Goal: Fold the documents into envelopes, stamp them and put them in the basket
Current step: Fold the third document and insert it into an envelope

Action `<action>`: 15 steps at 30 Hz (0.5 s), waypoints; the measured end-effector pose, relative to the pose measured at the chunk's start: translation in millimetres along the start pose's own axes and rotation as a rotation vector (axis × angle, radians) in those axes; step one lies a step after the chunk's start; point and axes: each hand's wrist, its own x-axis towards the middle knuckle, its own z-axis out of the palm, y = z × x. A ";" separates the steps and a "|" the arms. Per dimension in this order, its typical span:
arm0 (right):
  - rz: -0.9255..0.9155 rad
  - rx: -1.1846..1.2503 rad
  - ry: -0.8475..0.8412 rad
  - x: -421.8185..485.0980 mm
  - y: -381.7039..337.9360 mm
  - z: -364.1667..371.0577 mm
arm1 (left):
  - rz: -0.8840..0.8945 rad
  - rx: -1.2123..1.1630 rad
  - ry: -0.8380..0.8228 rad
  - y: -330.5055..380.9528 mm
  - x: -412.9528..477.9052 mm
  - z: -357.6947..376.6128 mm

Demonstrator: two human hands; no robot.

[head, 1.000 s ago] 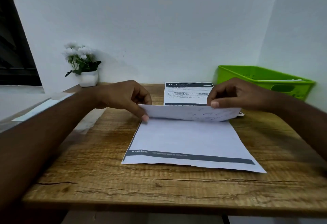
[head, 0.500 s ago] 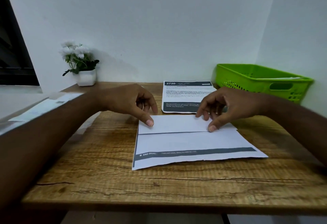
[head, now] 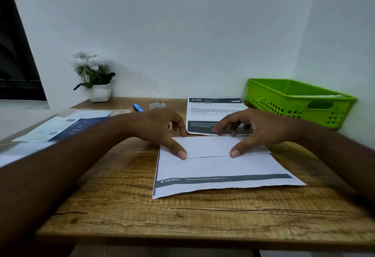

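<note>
plain white back wall (head: 182, 33) meets a white side wall (head: 345, 43) in a corner at right. wooden table (head: 142, 222), heavy grain, far edge against the back wall. dark window (head: 14, 64) at far left, nothing visible through it. pale ledge (head: 18, 118) below it, beside the table's left edge. white pot of white flowers (head: 97, 78) at the table's back left corner. light dim, soft, bluish; faint flower shadow on the wall.

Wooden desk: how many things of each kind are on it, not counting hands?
Paper sheets: 2, the folded document and the printed sheet
Green basket: 1
Flower pot: 1
Blue pen: 1
Small grey thing, blurred: 1
Total: 6
Left-edge papers too blurred to count.
</note>
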 end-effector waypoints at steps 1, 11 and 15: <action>-0.007 0.013 0.010 0.4 0.2 0.2 | -0.006 0.000 0.010 0.1 -0.3 0.2; 0.003 -0.004 0.050 0.5 0.7 2.2 | 0.025 -0.082 0.000 -3.3 -1.5 -0.4; -0.016 -0.044 0.093 0.2 -1.5 0.2 | 0.085 -0.200 0.021 -4.2 -4.9 -4.2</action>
